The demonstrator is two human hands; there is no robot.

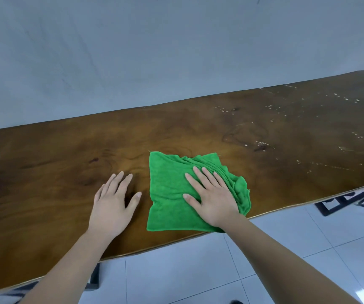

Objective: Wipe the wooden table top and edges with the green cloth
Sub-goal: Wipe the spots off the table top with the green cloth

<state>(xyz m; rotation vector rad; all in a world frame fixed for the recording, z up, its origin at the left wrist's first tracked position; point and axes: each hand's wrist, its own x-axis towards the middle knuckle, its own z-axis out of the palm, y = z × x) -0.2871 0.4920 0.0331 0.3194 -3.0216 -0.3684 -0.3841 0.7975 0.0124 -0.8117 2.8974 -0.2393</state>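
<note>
The wooden table [45, 163] runs across the view from 8 o'clock up to 2 o'clock, with a grey wall [132, 51] behind it at 12 o'clock. A dark table leg [94, 279] shows under the near edge at 7 o'clock.

The left hand [113, 202] lies flat on the bare wood. Its fingers are straight and point to about 1 o'clock, and it grasps nothing.

At 3 o'clock from that hand, with a narrow strip of wood between it and the thumb, lies the green cloth [167, 194]. It is spread out on the table top near the near edge. It is smooth on its left half and rumpled into folds on its right, and its right side reaches the table's edge.

The right hand [211, 198] rests palm down on the cloth's right half. Its fingers are straight, spread and pointing to 11 o'clock, pressing the cloth rather than clutching it.

At 2 o'clock from the cloth, pale specks [308, 119] dot the wood. A tiled floor [286, 249] lies at 5 o'clock, and a dark metal frame [341, 202] stands on it at 3 o'clock.
</note>
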